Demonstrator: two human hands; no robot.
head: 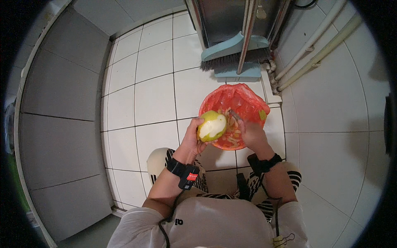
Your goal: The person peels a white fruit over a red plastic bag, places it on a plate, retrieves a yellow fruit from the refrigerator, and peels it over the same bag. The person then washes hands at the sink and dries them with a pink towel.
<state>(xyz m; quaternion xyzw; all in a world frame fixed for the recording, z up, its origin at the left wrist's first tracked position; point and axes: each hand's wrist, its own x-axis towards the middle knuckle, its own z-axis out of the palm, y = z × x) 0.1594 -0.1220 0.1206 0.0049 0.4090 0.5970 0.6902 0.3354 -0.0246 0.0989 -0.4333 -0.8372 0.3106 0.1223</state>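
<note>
My left hand [189, 136] grips a large, partly peeled yellow-green fruit [212, 126], perhaps a pear. White flesh shows across its upper face, and skin remains around the sides. To its right, my right hand [253, 135] is closed around a small handheld tool [234, 114]. Motion blur hides whether that is a peeler or a knife, and its tip is apart from the fruit. Below both hands stands a round bin lined with a red plastic bag [245, 96]. Pale peelings [232, 136] lie inside, and a yellow-green piece of peel [262, 115] clings to the bag's right side.
Behind the bin are a light-blue broom [228, 46] and a blue dustpan [238, 73]. Pipes [313, 59] run along the tiled wall [328, 155] at right. Grey cabinets [59, 145] border the white tiled floor [155, 102] at left. Cables [164, 231] hang from both wristbands.
</note>
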